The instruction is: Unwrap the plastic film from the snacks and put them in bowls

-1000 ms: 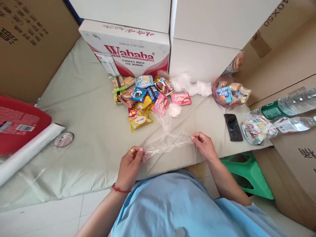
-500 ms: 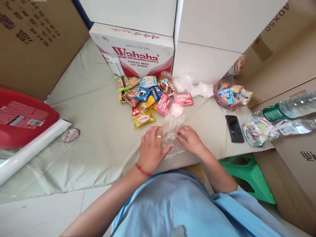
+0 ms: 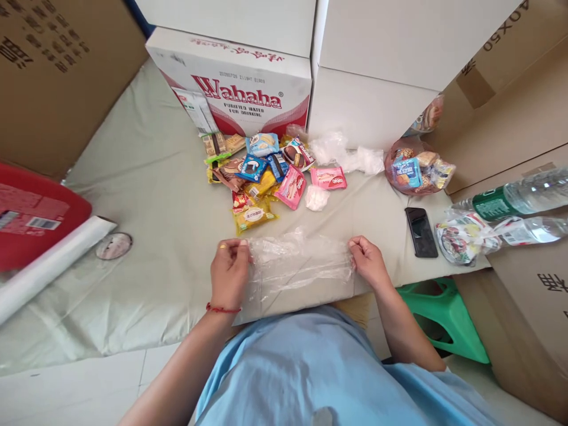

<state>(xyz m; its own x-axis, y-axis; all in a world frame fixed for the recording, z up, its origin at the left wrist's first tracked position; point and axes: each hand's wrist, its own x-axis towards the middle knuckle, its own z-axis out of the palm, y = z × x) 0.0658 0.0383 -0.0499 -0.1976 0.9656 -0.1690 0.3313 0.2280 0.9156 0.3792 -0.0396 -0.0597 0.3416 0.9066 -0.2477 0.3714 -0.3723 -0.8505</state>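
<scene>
Left hand: thumb and fingers pinching the left edge of a thin, clear, wrinkled plastic film; sheet or bag, cannot tell. Right hand: fingertips pinching the right edge. Film: spread crosswise between the two, at the near side of a tabletop with a pale grey-green cover.

Step in hand, as judged: drawing the film out wide. Next move seems to call for an even hold at both edges and light tension, as creases remain and such thin plastic may cling to itself.

Beyond the film, centre: one yellow, glossy, pillow-shaped packet, at the near end of a mixed heap of wrapped snacks; two pink, flat, shiny packets at the heap's right; one small wad of crumpled white plastic just beside them.

Far side: one white-and-red printed cardboard carton, behind the heap. Right: one black, rectangular phone, face up; one reddish, see-through bag of snacks, beyond it. Left: one long, white, glossy roll, beside a red plastic container.
</scene>
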